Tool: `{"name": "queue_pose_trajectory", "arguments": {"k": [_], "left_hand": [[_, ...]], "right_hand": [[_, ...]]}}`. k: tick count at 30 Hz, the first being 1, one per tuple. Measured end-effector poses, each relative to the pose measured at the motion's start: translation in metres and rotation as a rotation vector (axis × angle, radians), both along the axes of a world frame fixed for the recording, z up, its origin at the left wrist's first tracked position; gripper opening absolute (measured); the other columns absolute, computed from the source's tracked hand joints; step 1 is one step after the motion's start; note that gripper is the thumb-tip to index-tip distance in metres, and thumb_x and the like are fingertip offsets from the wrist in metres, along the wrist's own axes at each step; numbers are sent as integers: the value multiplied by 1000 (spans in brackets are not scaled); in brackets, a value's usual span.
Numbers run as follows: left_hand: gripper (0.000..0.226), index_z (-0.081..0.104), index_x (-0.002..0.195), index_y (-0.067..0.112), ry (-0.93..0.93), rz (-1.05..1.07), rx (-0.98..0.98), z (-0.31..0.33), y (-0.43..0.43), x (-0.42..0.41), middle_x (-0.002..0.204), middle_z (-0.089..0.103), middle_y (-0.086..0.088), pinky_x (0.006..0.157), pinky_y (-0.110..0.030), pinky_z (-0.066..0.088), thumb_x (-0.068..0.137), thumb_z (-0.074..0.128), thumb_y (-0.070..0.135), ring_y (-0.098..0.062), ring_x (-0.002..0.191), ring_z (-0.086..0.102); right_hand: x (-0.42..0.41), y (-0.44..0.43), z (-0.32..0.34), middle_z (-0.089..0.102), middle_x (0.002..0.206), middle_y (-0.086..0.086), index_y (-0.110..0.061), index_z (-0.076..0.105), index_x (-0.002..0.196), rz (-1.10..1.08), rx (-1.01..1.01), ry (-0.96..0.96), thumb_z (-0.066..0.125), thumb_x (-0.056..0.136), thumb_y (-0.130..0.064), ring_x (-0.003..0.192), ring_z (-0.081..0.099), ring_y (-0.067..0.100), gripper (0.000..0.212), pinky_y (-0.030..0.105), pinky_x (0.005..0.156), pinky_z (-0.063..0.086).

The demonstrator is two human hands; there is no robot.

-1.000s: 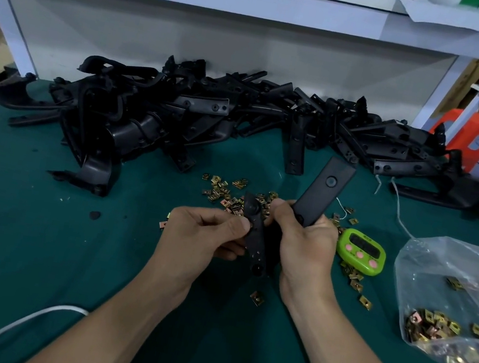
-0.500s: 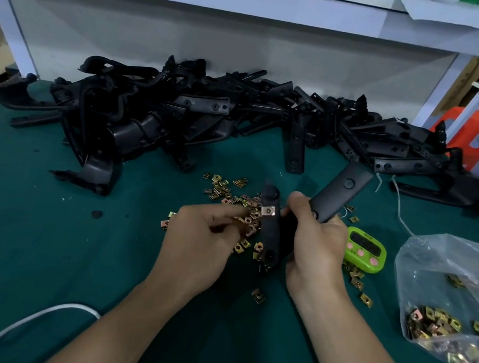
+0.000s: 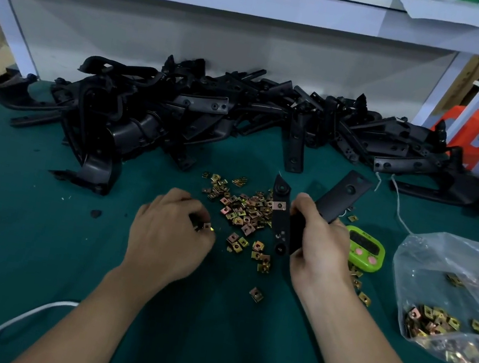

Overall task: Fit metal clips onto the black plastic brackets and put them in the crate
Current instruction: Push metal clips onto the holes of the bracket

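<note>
My right hand (image 3: 318, 246) grips a black plastic bracket (image 3: 338, 197) above the green table, its two arms spread in a V. One metal clip (image 3: 279, 205) sits fitted on the bracket's left arm. My left hand (image 3: 170, 233) is lower left of it, over the table, pinching a single brass-coloured metal clip (image 3: 208, 226) at its fingertips. A loose heap of metal clips (image 3: 242, 210) lies between and beyond both hands. No crate is in view.
A big pile of black brackets (image 3: 211, 118) stretches across the back of the green table (image 3: 14, 237). A clear bag of clips (image 3: 460, 303) lies at right, a green timer (image 3: 367, 250) beside my right hand. A white cable (image 3: 15, 321) runs lower left.
My left hand has drawn away from the bracket down to the left and now pinches a loose clip. A clip now shows fitted on the bracket, which my right hand has kept nearly still.
</note>
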State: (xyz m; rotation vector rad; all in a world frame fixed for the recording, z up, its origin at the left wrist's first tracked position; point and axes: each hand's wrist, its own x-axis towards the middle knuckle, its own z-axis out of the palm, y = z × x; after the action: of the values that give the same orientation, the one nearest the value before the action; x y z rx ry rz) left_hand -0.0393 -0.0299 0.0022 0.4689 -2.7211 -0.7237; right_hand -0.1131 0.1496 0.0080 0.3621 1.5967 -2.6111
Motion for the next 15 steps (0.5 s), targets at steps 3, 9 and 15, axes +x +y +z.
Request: {"name": "queue_pose_trajectory", "arguments": {"k": [3, 9, 15], "left_hand": [[11, 70, 91, 38, 12, -28, -12, -5, 1, 0, 111, 50, 21, 98, -34, 42, 82, 72, 32, -12, 109, 53], [12, 64, 93, 28, 168, 7, 64, -10, 0, -1, 95, 56, 17, 82, -28, 38, 88, 73, 21, -13, 95, 53], [37, 72, 115, 31, 180, -247, 21, -8, 10, 0, 124, 57, 22, 101, 0, 19, 82, 74, 17, 3, 124, 40]], "right_hand": [[0, 0, 1, 67, 71, 4, -11, 60, 96, 6, -5, -2, 75, 90, -18, 64, 67, 20, 18, 30, 52, 53], [0, -1, 0, 67, 73, 5, -10, 61, 96, 9, 0, 2, 76, 89, -17, 70, 67, 24, 18, 39, 64, 58], [-3, -1, -2, 67, 72, 6, -10, 61, 96, 0, 4, 6, 76, 88, -17, 69, 66, 25, 19, 37, 61, 58]]}}
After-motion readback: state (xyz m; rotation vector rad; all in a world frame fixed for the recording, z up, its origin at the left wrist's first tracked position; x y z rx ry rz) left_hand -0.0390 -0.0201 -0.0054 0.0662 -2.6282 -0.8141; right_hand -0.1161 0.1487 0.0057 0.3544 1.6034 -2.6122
